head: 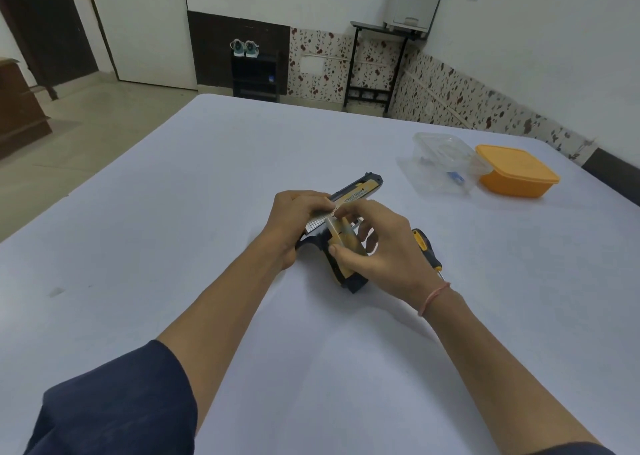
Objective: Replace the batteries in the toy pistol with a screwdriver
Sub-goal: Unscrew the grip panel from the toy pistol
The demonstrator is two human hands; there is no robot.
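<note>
Toy pistol: black and gold, lying on its side near the middle of the table, barrel pointing away and to the right, grip toward the person.
Left hand: curled over the rear of the slide, fingers wrapped across the top, holding the pistol down.
Right hand: thumb and bent fingers pinch the gold grip panel; a pink thread circles the wrist.
Screwdriver: black and yellow handle, flat on the table just right of the right hand, partly hidden behind it, untouched.
Table: covered in pale white cloth.
Clear box: far right, something blue inside, touching the orange box.
Sleeve: dark blue, on the left arm.
</note>
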